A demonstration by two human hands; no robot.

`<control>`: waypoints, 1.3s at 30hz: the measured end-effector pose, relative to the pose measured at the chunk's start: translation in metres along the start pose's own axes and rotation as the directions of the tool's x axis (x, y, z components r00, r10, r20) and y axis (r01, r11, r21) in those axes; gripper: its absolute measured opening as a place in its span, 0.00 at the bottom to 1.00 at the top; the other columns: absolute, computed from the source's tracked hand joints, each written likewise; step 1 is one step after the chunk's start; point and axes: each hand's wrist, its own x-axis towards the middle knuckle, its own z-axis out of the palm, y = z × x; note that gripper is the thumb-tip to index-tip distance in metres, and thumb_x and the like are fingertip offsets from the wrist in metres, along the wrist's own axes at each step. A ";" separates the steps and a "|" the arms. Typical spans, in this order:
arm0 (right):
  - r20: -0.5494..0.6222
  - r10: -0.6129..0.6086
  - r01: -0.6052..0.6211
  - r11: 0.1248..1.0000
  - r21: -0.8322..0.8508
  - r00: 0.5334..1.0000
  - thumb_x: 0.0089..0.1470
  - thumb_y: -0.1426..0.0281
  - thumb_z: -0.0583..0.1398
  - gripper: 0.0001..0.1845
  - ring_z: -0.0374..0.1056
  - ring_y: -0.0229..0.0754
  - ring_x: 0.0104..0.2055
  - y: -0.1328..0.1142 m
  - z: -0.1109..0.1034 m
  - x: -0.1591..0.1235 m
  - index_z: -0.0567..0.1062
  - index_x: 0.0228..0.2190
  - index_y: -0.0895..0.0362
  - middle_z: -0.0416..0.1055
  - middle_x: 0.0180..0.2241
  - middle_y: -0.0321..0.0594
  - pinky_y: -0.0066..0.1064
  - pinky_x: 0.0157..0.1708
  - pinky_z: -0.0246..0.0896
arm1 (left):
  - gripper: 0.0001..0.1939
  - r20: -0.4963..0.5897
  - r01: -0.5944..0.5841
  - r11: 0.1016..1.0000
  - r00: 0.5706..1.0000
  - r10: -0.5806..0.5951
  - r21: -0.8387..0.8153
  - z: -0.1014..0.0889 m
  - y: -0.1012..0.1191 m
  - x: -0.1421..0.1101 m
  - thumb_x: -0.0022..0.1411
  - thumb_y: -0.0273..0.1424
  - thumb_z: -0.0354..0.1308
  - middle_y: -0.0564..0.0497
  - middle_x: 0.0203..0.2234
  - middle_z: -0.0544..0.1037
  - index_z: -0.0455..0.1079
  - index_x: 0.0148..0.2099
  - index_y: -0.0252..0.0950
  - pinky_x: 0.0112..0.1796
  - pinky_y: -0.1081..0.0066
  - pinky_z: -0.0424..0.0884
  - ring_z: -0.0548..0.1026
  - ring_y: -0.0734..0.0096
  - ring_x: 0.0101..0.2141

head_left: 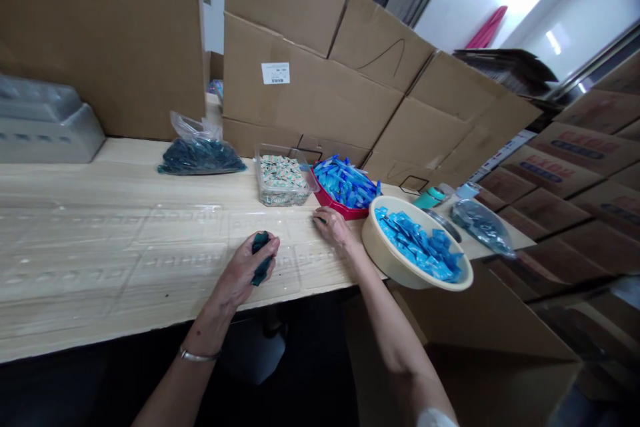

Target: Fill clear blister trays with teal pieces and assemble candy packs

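Note:
My left hand point(242, 271) is closed around several dark teal flat pieces point(261, 259) above the front part of the table. My right hand point(332, 227) reaches low over a clear plastic blister tray point(310, 255), fingers bent together. A speck of dark green shows at its fingertips, too small to name. Beneath and left of my hands, more clear trays point(175, 260) with moulded hollows lie across the table. Just beyond my right hand stand a clear tub point(285, 197) of small printed packets and a red tray point(345, 211) of blue plastic pieces point(345, 181).
A cream basin point(375, 247) of blue sachets point(420, 243) stands at the table's right edge. Behind are a bag of dark teal pieces point(200, 155) and a cardboard wall point(310, 100). Stacked trays point(45, 127) stand left; an open carton point(490, 333) sits below right.

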 end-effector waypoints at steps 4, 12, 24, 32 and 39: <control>-0.010 0.052 -0.051 0.995 0.083 0.999 0.52 0.74 0.56 0.10 0.69 0.42 0.37 -0.003 -0.002 -0.001 0.77 0.33 0.60 0.73 0.35 0.48 0.31 0.38 0.63 | 0.13 -0.005 0.002 1.000 1.000 -0.002 -0.002 0.000 -0.001 0.001 0.54 0.37 0.59 0.58 0.23 0.61 0.60 0.33 0.35 0.14 0.81 0.51 0.58 0.87 0.15; -0.152 0.372 -0.273 0.854 0.443 0.916 0.46 0.71 0.60 0.10 0.71 0.43 0.36 -0.010 -0.010 -0.001 0.76 0.34 0.59 0.76 0.34 0.45 0.35 0.38 0.65 | 0.13 -0.005 0.005 0.999 1.000 -0.005 -0.035 -0.001 -0.005 0.004 0.53 0.37 0.60 0.58 0.23 0.62 0.61 0.34 0.35 0.14 0.81 0.50 0.58 0.87 0.15; 0.008 0.448 -0.187 0.355 0.916 0.894 0.45 0.68 0.65 0.10 0.71 0.44 0.43 -0.132 -0.029 -0.019 0.76 0.33 0.56 0.75 0.40 0.41 0.42 0.49 0.63 | 0.19 0.004 0.027 0.990 1.000 -0.027 -0.136 0.015 -0.013 0.001 0.51 0.41 0.61 0.57 0.24 0.63 0.65 0.41 0.34 0.15 0.80 0.48 0.58 0.87 0.15; -0.005 0.357 -0.184 0.493 0.851 0.934 0.49 0.68 0.62 0.08 0.70 0.44 0.44 -0.150 -0.036 -0.021 0.77 0.34 0.54 0.75 0.40 0.41 0.41 0.48 0.64 | 0.19 -0.006 0.022 0.987 1.000 -0.023 -0.159 0.012 -0.012 0.000 0.49 0.41 0.63 0.58 0.22 0.62 0.63 0.37 0.35 0.15 0.80 0.48 0.58 0.87 0.15; -0.090 0.298 -0.134 0.653 0.745 0.950 0.51 0.69 0.60 0.06 0.70 0.43 0.42 -0.156 -0.035 -0.025 0.77 0.33 0.52 0.75 0.38 0.39 0.37 0.45 0.66 | 0.18 0.012 0.027 0.979 1.000 -0.026 -0.200 0.012 -0.012 -0.002 0.49 0.40 0.62 0.58 0.22 0.62 0.63 0.36 0.34 0.15 0.81 0.48 0.58 0.87 0.16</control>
